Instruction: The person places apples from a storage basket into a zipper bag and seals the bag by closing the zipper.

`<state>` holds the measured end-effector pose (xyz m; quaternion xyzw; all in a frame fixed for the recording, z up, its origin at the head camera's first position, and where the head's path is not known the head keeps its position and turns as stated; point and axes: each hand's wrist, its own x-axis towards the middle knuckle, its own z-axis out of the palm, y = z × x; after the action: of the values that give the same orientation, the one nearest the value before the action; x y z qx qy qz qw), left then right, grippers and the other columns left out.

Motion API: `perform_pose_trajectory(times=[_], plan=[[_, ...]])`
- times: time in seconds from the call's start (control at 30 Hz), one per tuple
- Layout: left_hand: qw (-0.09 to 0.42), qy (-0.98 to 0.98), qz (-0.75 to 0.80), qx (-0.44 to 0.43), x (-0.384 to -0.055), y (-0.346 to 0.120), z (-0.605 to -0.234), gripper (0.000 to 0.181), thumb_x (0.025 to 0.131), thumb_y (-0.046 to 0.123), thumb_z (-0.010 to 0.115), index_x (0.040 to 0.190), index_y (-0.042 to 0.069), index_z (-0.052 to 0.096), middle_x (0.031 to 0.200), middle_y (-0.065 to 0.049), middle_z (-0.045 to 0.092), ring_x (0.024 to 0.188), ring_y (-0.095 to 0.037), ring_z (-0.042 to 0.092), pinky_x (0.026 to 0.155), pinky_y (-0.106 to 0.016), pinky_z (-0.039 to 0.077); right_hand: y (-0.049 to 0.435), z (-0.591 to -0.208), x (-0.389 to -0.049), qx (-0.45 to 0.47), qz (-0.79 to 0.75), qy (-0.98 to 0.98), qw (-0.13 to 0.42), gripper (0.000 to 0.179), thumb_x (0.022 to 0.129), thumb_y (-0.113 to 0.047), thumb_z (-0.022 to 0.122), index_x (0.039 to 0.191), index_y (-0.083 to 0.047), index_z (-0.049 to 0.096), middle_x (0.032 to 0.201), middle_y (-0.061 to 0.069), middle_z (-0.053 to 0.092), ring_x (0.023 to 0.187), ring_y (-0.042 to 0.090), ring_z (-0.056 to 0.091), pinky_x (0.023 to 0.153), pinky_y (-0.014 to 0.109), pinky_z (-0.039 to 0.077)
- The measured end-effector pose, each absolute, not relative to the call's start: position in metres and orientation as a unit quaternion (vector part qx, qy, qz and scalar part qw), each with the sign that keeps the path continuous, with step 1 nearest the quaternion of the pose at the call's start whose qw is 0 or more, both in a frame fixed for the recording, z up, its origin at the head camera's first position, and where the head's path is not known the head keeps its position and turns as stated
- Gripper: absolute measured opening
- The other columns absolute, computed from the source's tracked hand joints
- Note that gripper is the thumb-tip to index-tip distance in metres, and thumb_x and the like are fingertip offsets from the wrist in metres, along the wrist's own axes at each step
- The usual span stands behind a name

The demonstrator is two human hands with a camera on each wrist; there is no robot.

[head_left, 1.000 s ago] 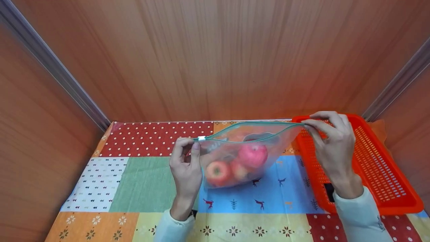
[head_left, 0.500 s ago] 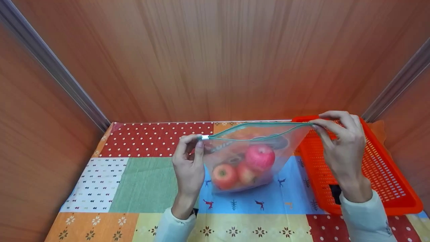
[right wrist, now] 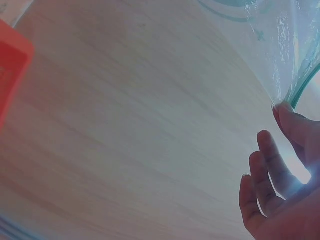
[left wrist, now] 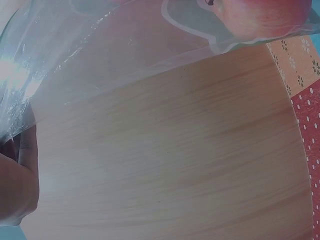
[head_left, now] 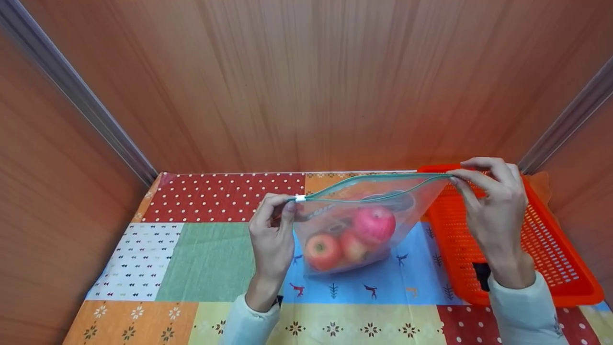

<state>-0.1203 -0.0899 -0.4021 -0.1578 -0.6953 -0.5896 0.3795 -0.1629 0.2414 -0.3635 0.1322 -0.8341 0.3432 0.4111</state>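
Note:
A clear zip bag (head_left: 421, 203) with a green zip edge hangs between both hands, its mouth parted along the middle. Three red apples (head_left: 373, 224) lie at its bottom, over the blue cloth patch. By the white slider (head_left: 300, 198), my left hand (head_left: 273, 239) pinches the left corner of the zip edge. The far right corner is pinched between thumb and index finger of my right hand (head_left: 498, 215), whose other fingers are spread apart in the right wrist view. The left wrist view shows an apple (left wrist: 265, 17) through the plastic and only part of the left hand (left wrist: 20, 185).
An orange-red plastic basket (head_left: 550, 258) stands on the right, partly beneath the right forearm. A patchwork cloth (head_left: 210, 258) covers the table. Wood-grain panels (head_left: 306, 86) close off the back and both sides.
Both hands have shifted to the right with the bag, mostly in the first half second. The apples swung right along with it. The slider stays beside the left fingers.

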Motion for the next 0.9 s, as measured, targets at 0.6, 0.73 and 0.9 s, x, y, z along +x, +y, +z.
perform_pose_trajectory(times=[0.6,0.73,0.9], plan=[[0.319,-0.698,-0.633,-0.102,-0.1128,-0.0841,-0.3931,0.008,0.101,-0.001,0.066,0.109,-0.005,0.067,0.091,-0.015,0.07,0.075,-0.019,0.073,0.066,-0.034,0.065,0.2434,-0.3649,-0.1603,0.117,0.336,-0.855,0.377,0.022,0.092,-0.002,0.077,0.113,0.003,0.079,0.121,0.022,0.068,0.106,0.017,0.05,0.09,0.017,0.035],[0.314,-0.692,-0.644,-0.094,-0.1119,-0.0829,-0.3941,0.009,0.101,-0.002,0.065,0.11,-0.005,0.066,0.09,-0.016,0.069,0.075,-0.019,0.072,0.065,-0.035,0.065,0.2426,-0.3658,-0.1595,0.112,0.335,-0.859,0.37,0.023,0.093,-0.002,0.076,0.116,0.003,0.079,0.122,0.022,0.067,0.108,0.019,0.052,0.091,0.015,0.035],[0.314,-0.686,-0.651,-0.085,-0.1111,-0.0816,-0.3946,0.01,0.101,-0.002,0.065,0.111,-0.006,0.065,0.091,-0.017,0.069,0.074,-0.017,0.072,0.064,-0.034,0.065,0.2409,-0.3666,-0.1578,0.111,0.336,-0.859,0.37,0.024,0.093,-0.001,0.076,0.117,0.003,0.078,0.123,0.023,0.067,0.109,0.021,0.052,0.089,0.011,0.036]])
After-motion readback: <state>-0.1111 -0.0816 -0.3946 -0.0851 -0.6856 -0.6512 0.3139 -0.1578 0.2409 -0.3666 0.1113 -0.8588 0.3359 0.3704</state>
